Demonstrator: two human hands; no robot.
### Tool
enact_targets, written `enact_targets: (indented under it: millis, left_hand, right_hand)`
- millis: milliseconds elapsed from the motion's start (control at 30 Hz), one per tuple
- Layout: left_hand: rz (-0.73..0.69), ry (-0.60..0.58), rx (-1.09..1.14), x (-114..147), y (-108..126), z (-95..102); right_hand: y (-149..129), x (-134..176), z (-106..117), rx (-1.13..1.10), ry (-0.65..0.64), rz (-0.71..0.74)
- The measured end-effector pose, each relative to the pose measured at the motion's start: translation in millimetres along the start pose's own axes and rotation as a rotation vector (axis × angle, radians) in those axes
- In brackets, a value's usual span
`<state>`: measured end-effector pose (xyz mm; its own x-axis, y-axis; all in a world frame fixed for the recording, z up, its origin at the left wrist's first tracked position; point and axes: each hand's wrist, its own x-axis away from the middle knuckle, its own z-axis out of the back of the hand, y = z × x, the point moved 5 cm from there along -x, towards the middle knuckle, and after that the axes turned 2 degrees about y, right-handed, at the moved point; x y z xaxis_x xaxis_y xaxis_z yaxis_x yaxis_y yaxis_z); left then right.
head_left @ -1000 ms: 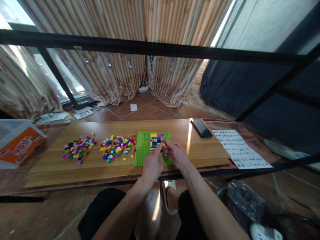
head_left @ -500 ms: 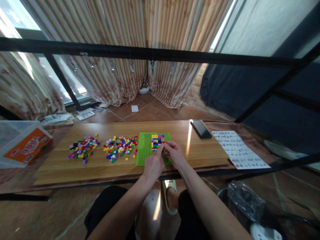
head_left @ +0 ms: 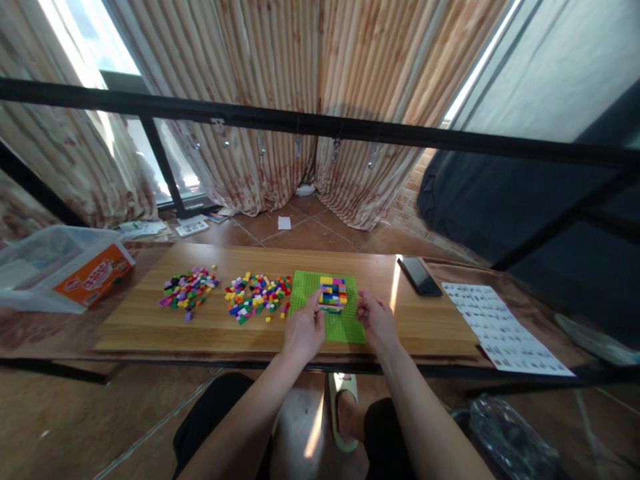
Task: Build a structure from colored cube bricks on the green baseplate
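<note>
A small hollow block structure of many-coloured toy building bricks point(head_left: 333, 309) stands on a green studded baseplate point(head_left: 345, 331). At its left side is my left hand point(head_left: 303, 332), index finger stretched along the structure's edge and thumb apart from it. Whether the fingertip touches the bricks I cannot tell. My right hand point(head_left: 379, 323) hovers over the baseplate's right edge, apart from the structure. Its fingers are curled together, and anything between the fingertips is too small to make out.
Loose bricks lie in two piles, one multicoloured pile point(head_left: 257, 294) beside the baseplate and another pile point(head_left: 189, 291) farther left. A phone point(head_left: 420, 276) and a printed sheet point(head_left: 503, 327) are on the right. A clear plastic box point(head_left: 45, 293) stands far left; a black metal bar point(head_left: 280, 122) crosses beyond the wooden board point(head_left: 165, 333).
My hands have parted: the right one moved away to the right of the brick structure, the left stayed at its left side. The whole view has shifted and tilted slightly.
</note>
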<state>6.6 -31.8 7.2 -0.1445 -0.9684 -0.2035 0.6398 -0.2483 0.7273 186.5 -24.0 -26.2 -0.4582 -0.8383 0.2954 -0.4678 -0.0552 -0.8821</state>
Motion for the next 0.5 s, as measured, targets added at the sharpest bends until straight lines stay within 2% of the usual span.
enact_targets:
  millis: [100,267,333,433,500]
  left_hand:
    - [0.070,0.080,-0.019,-10.1,-14.8,20.9]
    - [0.199,0.142,-0.142,-21.1,-53.4,59.4]
    - [0.239,0.088,-0.194,-19.9,-69.2,71.6]
    - [0.281,-0.031,-0.229,-12.5,-87.7,84.1]
    - [0.294,-0.066,-0.241,-7.0,-94.9,89.9]
  right_hand:
    - [-0.5,-4.0,2.1,0.020,0.009,0.042]
    - [-1.7,-9.3,6.4,0.134,0.057,0.153]
    - [-4.1,-12.6,7.7,0.173,0.035,0.207]
    - [-7.5,-18.1,7.8,0.211,-0.073,0.271]
    - [-9.1,-20.1,6.7,0.271,-0.159,0.312]
